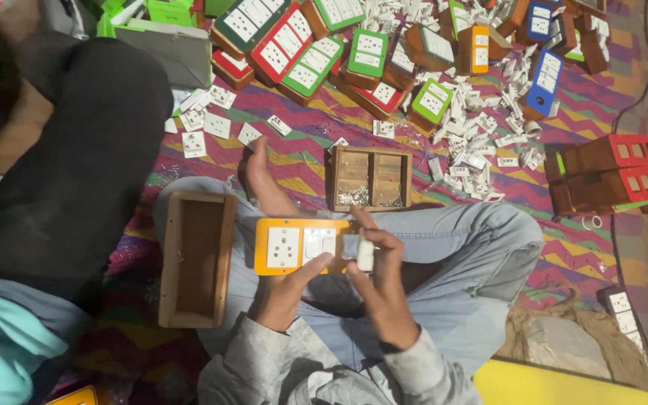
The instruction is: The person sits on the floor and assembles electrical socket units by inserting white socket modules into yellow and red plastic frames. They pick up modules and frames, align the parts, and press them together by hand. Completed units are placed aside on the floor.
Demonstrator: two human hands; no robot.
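Note:
An orange switch plate (298, 246) with a white socket and white switches lies across my lap. My left hand (283, 289) holds it from below, thumb on its front. My right hand (380, 281) pinches a small white switch module (365, 255) at the plate's right end. An open wooden box (196, 259) rests on my left knee, empty side up. Just beyond my knees sits a small wooden tray (371, 178) with compartments holding small metal parts.
Several finished boards with green, red, blue and orange plates (305, 49) are heaped at the far side of the patterned mat, among scattered white switch parts (474, 142). Red-faced wooden boxes (613, 176) stack at right. Another person in dark clothes (76, 165) sits at left.

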